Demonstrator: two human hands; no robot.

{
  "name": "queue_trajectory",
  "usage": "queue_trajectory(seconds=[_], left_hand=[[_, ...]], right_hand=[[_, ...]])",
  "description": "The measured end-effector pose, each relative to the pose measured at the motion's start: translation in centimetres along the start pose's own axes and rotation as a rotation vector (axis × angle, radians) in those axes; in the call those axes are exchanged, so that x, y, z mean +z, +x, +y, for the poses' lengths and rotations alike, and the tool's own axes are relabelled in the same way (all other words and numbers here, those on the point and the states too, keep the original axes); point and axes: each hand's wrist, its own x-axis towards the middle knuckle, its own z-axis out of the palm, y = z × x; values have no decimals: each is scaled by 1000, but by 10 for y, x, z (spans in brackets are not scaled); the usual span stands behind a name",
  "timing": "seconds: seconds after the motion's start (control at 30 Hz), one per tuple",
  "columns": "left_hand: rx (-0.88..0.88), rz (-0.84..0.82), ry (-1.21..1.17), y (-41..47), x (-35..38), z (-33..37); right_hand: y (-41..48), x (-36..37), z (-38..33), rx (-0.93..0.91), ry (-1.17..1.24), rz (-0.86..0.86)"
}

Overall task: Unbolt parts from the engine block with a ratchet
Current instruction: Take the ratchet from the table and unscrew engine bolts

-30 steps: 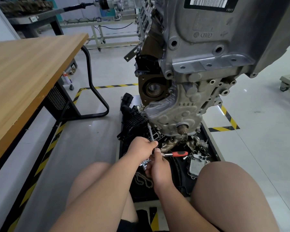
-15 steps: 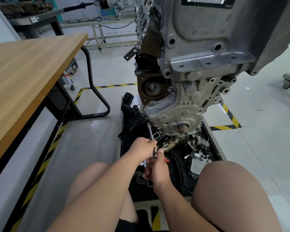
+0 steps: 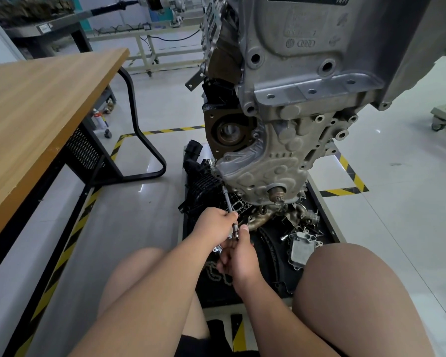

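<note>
A big grey engine block (image 3: 307,104) hangs upright in front of me, with its ribbed lower cover (image 3: 258,173) nearest. A thin steel ratchet extension (image 3: 228,202) runs up from my hands to the cover's lower left edge. My left hand (image 3: 214,225) grips the bar low down. Just below it, my right hand (image 3: 238,256) is wrapped round the ratchet, thumb up at the head. The ratchet's red handle is hidden under that hand.
A black tray (image 3: 327,222) under the engine holds removed parts: a black plastic manifold (image 3: 201,181), a silver cooler (image 3: 300,249), a chain. A wooden bench (image 3: 36,119) stands left, its black leg (image 3: 144,150) close by. My bare knees frame the tray.
The ratchet's red handle pointed right a second ago; my right hand has swung it in toward me and now covers it. The left hand stays on the extension.
</note>
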Motion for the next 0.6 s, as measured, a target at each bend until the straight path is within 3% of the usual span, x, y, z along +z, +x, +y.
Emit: queue_trajectory(seconds=[0.6], left_hand=[[-3, 15, -3, 1, -1, 0]], right_hand=[[-8, -4, -4, -198, -150, 102]])
